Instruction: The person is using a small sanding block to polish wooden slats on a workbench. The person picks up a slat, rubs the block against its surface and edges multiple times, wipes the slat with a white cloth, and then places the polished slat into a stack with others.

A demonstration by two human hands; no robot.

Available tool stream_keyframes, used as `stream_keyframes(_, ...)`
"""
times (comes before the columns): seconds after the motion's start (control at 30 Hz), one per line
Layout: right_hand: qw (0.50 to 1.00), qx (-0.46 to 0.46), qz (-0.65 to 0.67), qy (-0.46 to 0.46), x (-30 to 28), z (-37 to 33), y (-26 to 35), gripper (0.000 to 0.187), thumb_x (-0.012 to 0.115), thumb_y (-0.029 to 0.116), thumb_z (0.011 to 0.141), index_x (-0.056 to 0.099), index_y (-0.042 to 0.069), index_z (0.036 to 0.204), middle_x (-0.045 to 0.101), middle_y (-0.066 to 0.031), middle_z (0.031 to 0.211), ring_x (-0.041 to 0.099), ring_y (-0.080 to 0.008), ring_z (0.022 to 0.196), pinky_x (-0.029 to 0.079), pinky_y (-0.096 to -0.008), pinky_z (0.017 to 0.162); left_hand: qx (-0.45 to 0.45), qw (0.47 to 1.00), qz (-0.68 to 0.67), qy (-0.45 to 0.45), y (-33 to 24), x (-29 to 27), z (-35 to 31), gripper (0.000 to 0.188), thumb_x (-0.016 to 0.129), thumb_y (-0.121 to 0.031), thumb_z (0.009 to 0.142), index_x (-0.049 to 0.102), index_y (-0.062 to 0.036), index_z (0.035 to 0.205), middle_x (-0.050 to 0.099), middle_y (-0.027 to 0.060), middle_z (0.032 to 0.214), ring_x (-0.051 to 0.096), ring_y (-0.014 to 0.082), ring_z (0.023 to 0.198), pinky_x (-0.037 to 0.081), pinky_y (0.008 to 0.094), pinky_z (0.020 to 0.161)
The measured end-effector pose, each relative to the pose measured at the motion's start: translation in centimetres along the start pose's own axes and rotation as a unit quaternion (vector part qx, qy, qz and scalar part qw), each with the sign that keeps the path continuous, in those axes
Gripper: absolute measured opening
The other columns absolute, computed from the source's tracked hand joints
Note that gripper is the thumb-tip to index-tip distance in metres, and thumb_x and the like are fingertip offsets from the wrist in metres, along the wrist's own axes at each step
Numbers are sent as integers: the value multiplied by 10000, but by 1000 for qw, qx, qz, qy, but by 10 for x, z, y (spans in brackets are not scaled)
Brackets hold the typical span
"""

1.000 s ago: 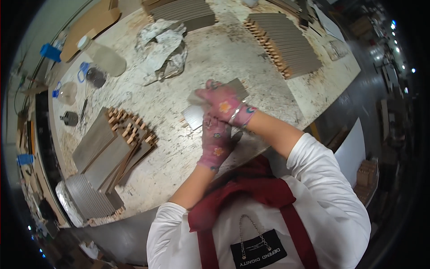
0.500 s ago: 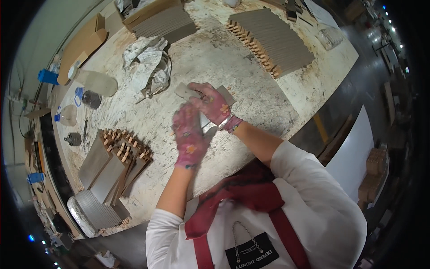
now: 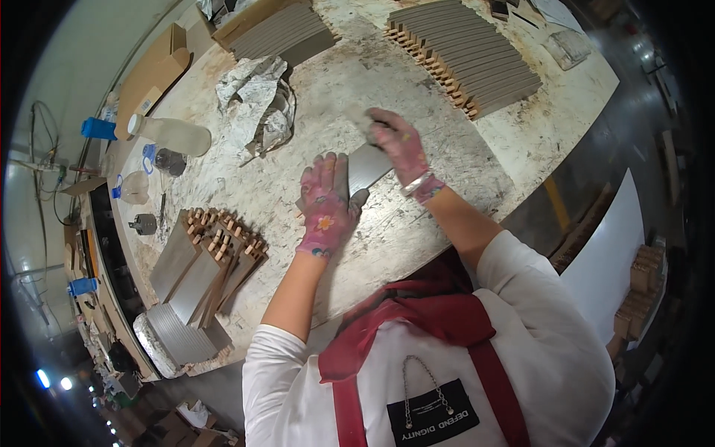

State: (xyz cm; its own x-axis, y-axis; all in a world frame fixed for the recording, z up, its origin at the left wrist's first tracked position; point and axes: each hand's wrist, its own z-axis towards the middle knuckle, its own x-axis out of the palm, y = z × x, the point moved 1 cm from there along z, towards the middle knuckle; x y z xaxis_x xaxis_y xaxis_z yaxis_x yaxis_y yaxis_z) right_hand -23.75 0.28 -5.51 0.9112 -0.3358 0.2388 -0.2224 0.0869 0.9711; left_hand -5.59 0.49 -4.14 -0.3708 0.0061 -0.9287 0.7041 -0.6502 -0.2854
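A flat grey panel (image 3: 369,165) lies on the worktable in front of me, its bare face catching the light. My left hand (image 3: 325,205), in a pink flowered glove, rests on the panel's left part with its fingers stretched out flat. Above the panel's far right end is my right hand (image 3: 402,153), gloved alike, its fingers curled around a pale flat piece (image 3: 356,115). That piece is smeared by motion, so its kind does not show. The left hand hides the panel's left end.
Crumpled paper (image 3: 257,104) lies beyond my left hand. A large bottle (image 3: 171,135) and smaller containers stand at the left. Grey panels with wooden pegs form a pile (image 3: 197,272) at near left and a row (image 3: 465,56) at far right. An open carton (image 3: 253,18) stands at the back.
My right hand has moved right, away from my left hand, uncovering the panel's middle. The pale piece has moved with it. My left hand stays on the panel; the whole view has shifted slightly.
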Motion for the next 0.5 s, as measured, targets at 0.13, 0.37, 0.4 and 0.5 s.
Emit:
stream_keyframes(0.13,995,-27,10,-99,-72,-3,-28,583,551,463,934,520,75,1368,544,-83,1362,533,-224,1214,450,-411,958,67,997,-7,-37,5,-15,-2,587,721,-195,754,562,-116,1313,553,155,1150,527,344,1052,436,450,918)
stream_keyframes(0.37,986,-7,116,-120,-145,-23,23,428,562,286,980,527,73,1349,597,-71,1243,611,-186,1062,512,-343,880,56,993,36,98,-33,-31,-43,564,650,-221,827,510,-143,1368,585,118,1048,613,284,924,525,411,763)
stream_keyframes(0.4,986,1,103,-130,-142,-26,23,453,568,299,977,517,73,1367,593,-71,1244,609,-187,1069,509,-341,880,58,995,19,76,-33,-24,-52,609,668,-247,811,494,-137,1384,581,144,1147,594,306,1037,515,417,850)
stream_keyframes(0.5,995,5,67,-77,-129,-32,13,497,581,330,971,509,64,1385,575,-62,1267,601,-170,1040,505,-312,849,81,997,7,10,-28,-8,-67,656,710,-267,791,489,-106,1387,522,183,1276,506,346,1200,422,447,1006)
